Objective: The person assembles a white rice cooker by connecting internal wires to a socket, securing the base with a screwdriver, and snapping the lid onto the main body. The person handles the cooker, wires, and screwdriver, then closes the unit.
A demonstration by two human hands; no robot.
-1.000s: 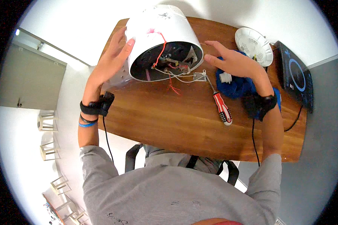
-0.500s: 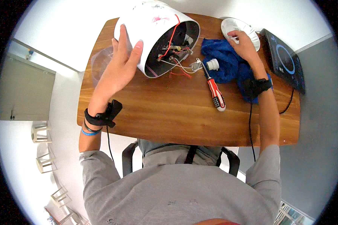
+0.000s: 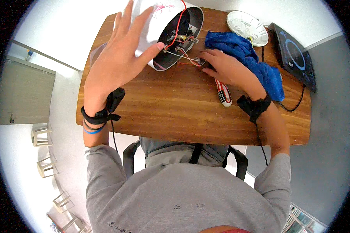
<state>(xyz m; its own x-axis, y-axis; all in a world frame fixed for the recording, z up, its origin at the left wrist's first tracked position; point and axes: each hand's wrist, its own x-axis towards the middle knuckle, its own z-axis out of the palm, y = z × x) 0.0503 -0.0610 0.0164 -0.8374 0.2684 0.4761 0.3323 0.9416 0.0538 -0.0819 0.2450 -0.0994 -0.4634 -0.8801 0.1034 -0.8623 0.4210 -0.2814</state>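
Observation:
A white round appliance housing [image 3: 146,40] with a pink flower print lies on its side, its open end showing wires and dark inner parts. My left hand [image 3: 114,64] is open over its near side, fingers spread and thumb by the rim; I cannot tell how firmly it touches. My right hand [image 3: 229,72] has its bent fingertips at a small metal piece [image 3: 199,61] on the wires' end, thumb and forefinger apart. Below that hand lies a red and white screwdriver [image 3: 223,94], its shaft hidden. A red wire [image 3: 178,29] crosses the open end.
A blue cloth [image 3: 237,46] lies crumpled on the wooden table [image 3: 175,112]. Behind it sits a white round slotted cover [image 3: 247,28] with a yellowish wire. A black induction cooker [image 3: 295,56] with a cord stands at the right. Part of a clear container [image 3: 97,54] shows at the left.
My right hand has moved from the white cover left and nearer, to the wires, hiding the small white cap. My left hand shifted toward the rim and looks larger. The view has shifted slightly.

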